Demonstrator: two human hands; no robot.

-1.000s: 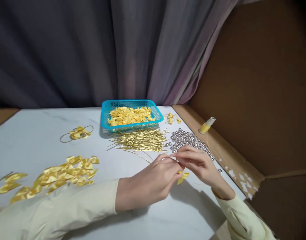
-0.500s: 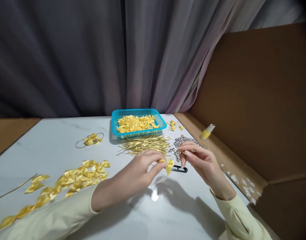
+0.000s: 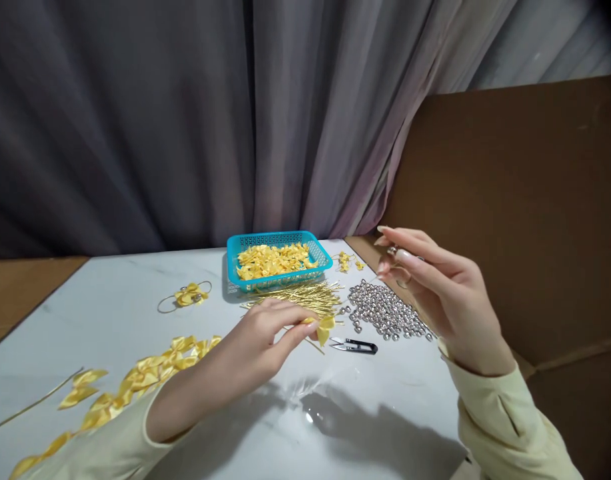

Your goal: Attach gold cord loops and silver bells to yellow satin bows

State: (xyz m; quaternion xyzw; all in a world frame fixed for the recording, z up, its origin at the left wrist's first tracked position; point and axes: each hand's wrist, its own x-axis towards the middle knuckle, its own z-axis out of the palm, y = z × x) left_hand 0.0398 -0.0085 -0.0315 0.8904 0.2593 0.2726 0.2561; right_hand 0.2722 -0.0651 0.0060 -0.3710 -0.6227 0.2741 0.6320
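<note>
My left hand (image 3: 265,337) rests low over the white table and pinches a small yellow ribbon bow (image 3: 325,328) between thumb and fingers. My right hand (image 3: 430,287) is raised above the heap of silver beads (image 3: 385,313), fingers curled in a pinch near what looks like a small silver bead; a thin thread is too fine to make out. Small black thread snips (image 3: 355,345) lie on the table just right of the bow. Gold wire sticks (image 3: 300,298) lie in a bundle behind my left hand.
A blue basket (image 3: 280,241) of yellow bows stands at the back. More yellow bows (image 3: 135,380) trail along the left front. A finished bow on a gold loop (image 3: 188,295) lies at the left. A brown cardboard wall (image 3: 515,213) closes the right side; a grey curtain hangs behind.
My right hand has lifted up and to the right, away from the bow. My left hand keeps the bow, low by the gold sticks. The snips have come into view.
</note>
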